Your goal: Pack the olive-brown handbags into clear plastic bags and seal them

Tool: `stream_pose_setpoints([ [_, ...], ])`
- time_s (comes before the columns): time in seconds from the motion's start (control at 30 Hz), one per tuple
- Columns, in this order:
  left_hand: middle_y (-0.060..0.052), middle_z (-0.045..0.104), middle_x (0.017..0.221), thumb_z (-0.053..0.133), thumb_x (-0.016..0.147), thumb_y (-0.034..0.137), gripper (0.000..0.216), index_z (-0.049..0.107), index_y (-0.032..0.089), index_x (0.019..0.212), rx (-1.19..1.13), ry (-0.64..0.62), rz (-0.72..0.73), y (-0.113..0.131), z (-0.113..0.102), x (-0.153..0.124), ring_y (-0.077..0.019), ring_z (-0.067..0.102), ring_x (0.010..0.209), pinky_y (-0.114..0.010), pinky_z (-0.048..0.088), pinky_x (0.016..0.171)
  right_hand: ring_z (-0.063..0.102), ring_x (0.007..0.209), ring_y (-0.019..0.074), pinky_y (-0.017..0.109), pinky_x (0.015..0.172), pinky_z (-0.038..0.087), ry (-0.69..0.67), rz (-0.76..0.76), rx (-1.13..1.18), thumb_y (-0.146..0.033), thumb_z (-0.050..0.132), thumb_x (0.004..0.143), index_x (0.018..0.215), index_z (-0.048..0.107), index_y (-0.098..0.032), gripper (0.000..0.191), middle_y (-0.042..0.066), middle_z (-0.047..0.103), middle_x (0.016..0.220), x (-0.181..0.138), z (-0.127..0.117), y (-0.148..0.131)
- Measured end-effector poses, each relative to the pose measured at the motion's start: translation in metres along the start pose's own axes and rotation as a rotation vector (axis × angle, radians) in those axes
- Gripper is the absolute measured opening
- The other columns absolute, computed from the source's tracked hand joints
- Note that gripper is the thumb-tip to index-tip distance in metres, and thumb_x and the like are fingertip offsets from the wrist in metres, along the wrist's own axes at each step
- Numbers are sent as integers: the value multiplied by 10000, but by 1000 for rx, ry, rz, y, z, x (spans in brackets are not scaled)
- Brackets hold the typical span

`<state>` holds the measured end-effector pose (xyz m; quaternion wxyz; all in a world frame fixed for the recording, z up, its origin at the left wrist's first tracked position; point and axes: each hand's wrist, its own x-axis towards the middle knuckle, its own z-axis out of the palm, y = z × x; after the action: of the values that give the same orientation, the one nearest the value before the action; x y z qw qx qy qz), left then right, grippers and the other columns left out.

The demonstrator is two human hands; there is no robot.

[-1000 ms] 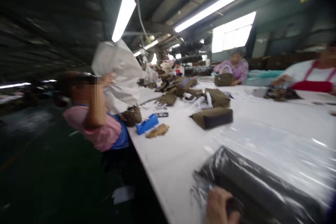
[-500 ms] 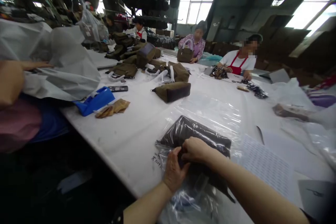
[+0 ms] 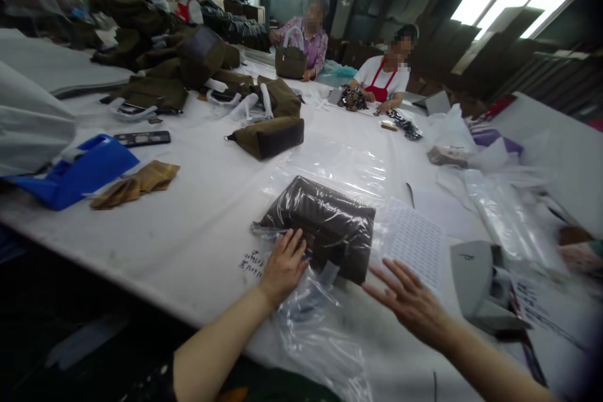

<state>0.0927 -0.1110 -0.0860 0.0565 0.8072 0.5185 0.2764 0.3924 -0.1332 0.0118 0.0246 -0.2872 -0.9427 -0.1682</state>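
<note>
A dark bag is enclosed in a clear plastic sleeve and laid on the white counter, directly in front of the person. Its near left part is covered by the left hand, which is placed palm down; the fingers are loosely extended and slightly parted, with nothing seen gripped. The right hand is held just beside the bag's near right corner, its fingers spread wide and nothing grasped; whether the plastic is touched by them cannot be told. A printed sheet is placed just right of the bag. Beyond, an olive bag is set on its own, and a brown folded piece is laid beside a blue object.
</note>
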Motion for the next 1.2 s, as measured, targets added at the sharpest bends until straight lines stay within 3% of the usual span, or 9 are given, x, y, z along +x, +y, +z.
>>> stream_pose_setpoints([
  [0.1,-124,337,1425,472,876,253,403,477,131,1260,-15,6,12,0,-3,13,-302,202,1347,-508,292,1072,465,1188,179,389,1017,383,41,-68,-31,12,401,780,1282,411,-438,673,-77,544,1250,-52,28,-43],
  [0.23,-117,426,1349,381,871,106,364,503,162,1210,-131,65,69,20,-32,-19,-244,318,1296,-462,344,1049,495,1162,190,385,999,410,183,16,112,-69,433,836,1255,485,-317,491,3,608,1169,-49,52,-61],
  [0.4,-107,514,1273,448,737,62,579,390,147,1307,-279,-286,248,48,-54,-101,-218,439,1203,-400,393,1024,612,957,174,309,825,519,267,184,608,-185,344,919,1081,567,-170,276,71,666,986,-20,47,-54],
  [0.57,-104,642,1025,456,842,286,260,590,160,1025,-371,-165,-151,56,-36,-104,-242,568,1001,-411,454,906,589,500,155,267,492,467,338,626,609,-268,322,933,928,528,-193,218,-7,623,619,-6,43,-63],
  [0.73,-9,617,641,318,913,405,357,565,190,772,-625,-26,-669,47,-59,-101,-157,599,637,-258,468,643,592,499,130,230,496,428,279,625,714,-278,310,954,933,471,-212,176,-40,608,589,8,16,-88],
  [0.93,19,554,500,369,872,495,394,577,167,803,-681,-144,-902,16,-71,-140,-170,560,477,-268,451,504,539,697,200,312,631,371,123,593,321,-324,344,936,698,481,-218,295,27,537,694,44,-14,-113],
  [1.03,-37,657,730,389,892,414,318,581,163,926,-532,61,-799,19,-85,-140,-193,635,684,-305,511,648,493,676,190,322,660,339,105,574,281,-295,365,933,685,475,-216,283,16,505,665,56,-12,-114],
  [1.1,-67,656,992,396,903,290,245,571,182,1035,-360,227,-512,30,-93,-127,-199,611,956,-338,488,850,482,661,183,319,648,321,92,563,269,-291,388,929,675,470,-217,277,8,499,647,58,-9,-114],
  [1.2,-78,530,1276,398,891,186,369,473,190,1253,-175,153,-26,45,-84,-94,-220,420,1244,-411,352,1049,479,644,179,318,629,305,87,548,233,-287,410,923,663,467,-217,275,4,499,630,58,-6,-112],
])
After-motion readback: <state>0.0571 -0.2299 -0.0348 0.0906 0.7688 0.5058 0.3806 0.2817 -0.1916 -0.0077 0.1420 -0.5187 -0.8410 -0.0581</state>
